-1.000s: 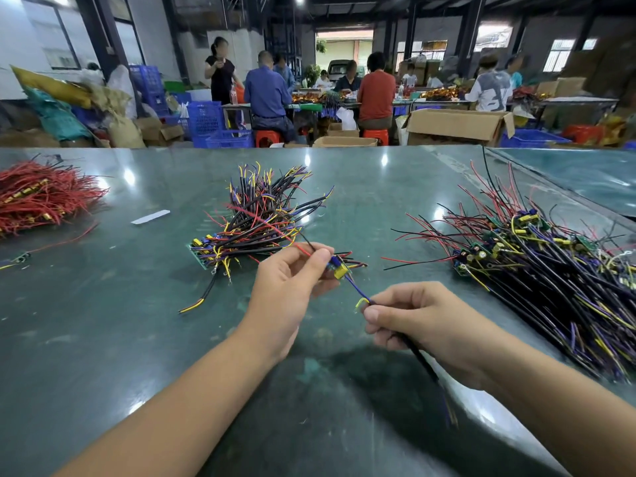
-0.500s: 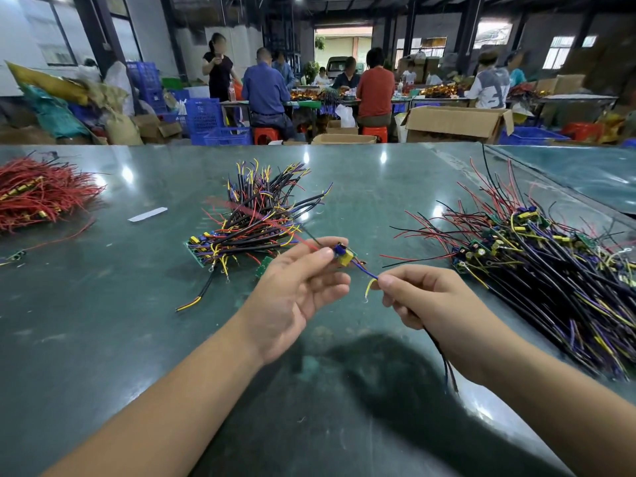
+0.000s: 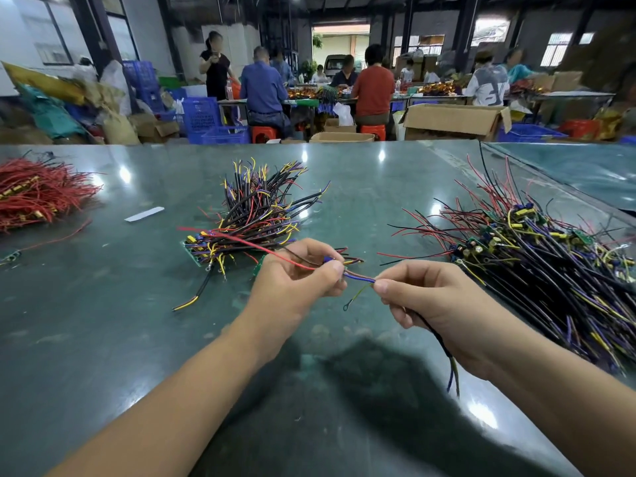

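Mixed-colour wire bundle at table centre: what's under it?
A green circuit board edge shows beneath its left end, on the dark green table. Anything further under is covered by wires.

Glossy dark green table [image 3: 103, 339] throughout. Heap of red wires [image 3: 38, 194] at 9 o'clock, by the edge of view. White strip [image 3: 144, 214] at 10 o'clock, lying flat. Bundle of black, yellow, red and purple wires [image 3: 254, 215] with small boards at 12 o'clock. Larger tangled heap [image 3: 550, 270] of the same at 3 o'clock. Beyond, toward 1 o'clock, open cardboard box [image 3: 454, 120]; toward 11 o'clock, blue crates [image 3: 201, 115]; seated workers [image 3: 373, 87] between.
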A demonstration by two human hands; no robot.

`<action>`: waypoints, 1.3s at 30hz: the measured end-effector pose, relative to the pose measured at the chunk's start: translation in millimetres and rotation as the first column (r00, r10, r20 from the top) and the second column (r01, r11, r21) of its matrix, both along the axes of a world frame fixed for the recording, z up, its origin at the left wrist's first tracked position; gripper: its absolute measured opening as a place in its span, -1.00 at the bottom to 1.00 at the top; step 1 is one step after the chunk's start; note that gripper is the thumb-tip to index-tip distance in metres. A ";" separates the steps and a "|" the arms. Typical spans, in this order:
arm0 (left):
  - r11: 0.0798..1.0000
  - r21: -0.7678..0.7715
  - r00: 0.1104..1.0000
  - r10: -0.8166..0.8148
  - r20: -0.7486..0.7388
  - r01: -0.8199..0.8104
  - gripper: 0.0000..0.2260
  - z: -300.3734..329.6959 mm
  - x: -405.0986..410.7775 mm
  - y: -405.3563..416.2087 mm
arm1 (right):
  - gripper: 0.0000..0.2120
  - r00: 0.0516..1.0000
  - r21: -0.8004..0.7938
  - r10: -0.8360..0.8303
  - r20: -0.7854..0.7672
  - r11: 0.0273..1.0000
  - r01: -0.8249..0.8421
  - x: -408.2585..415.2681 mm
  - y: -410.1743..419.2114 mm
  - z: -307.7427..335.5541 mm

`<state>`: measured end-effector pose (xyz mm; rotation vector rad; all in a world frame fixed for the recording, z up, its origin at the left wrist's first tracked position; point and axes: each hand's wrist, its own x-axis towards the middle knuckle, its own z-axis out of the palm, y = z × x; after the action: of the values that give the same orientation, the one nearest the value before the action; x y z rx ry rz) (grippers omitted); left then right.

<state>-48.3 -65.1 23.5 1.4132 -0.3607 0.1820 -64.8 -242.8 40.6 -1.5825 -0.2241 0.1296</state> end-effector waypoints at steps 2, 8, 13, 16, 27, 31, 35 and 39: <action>0.998 -0.060 0.997 -0.006 -0.079 0.001 -0.92 1.0 1.0 0.0 | -0.83 0.989 -0.110 -0.029 0.144 0.993 0.045 0.4 -0.2 -1.3; 0.984 -0.172 0.977 -0.086 -0.195 0.053 -0.86 2.5 1.0 0.1 | -0.85 0.805 -0.367 -0.021 0.593 0.883 0.293 2.1 -2.5 -6.9; 0.992 -0.125 0.994 -0.038 -0.098 0.026 -0.74 2.4 0.3 0.9 | -0.88 0.927 -0.291 -0.045 0.372 0.943 0.162 3.4 -3.5 -2.7; 0.998 -0.067 0.999 -0.022 -0.029 0.021 -0.84 1.9 -2.2 -1.3 | -0.79 0.982 -0.226 -0.044 0.185 0.970 0.086 1.0 -4.9 4.2; 0.996 -0.046 0.997 -0.071 0.024 0.072 -0.87 3.7 -6.9 -1.2 | -0.70 0.991 -0.072 0.132 0.010 0.989 -0.131 -0.5 -9.4 8.5; 0.996 -0.070 0.997 -0.050 -0.060 0.046 -0.88 5.0 -4.6 -0.6 | -0.82 0.977 -0.124 0.107 0.186 0.989 -0.085 -3.5 -5.0 4.7; 0.995 -0.057 0.986 -0.085 -0.140 0.078 -0.84 3.5 -4.8 0.2 | -0.81 0.827 -0.388 0.108 0.552 0.911 0.140 -2.0 -5.3 -6.2; 0.976 -0.117 0.953 -0.205 -0.222 0.183 -0.85 3.5 -5.9 2.3 | -0.87 0.657 -0.425 0.132 0.742 0.852 0.308 -0.5 -4.6 -9.7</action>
<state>-54.2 -62.8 27.0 1.2798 -0.2905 -0.1264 -65.3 -247.4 30.9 -2.1280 -0.8229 -0.6366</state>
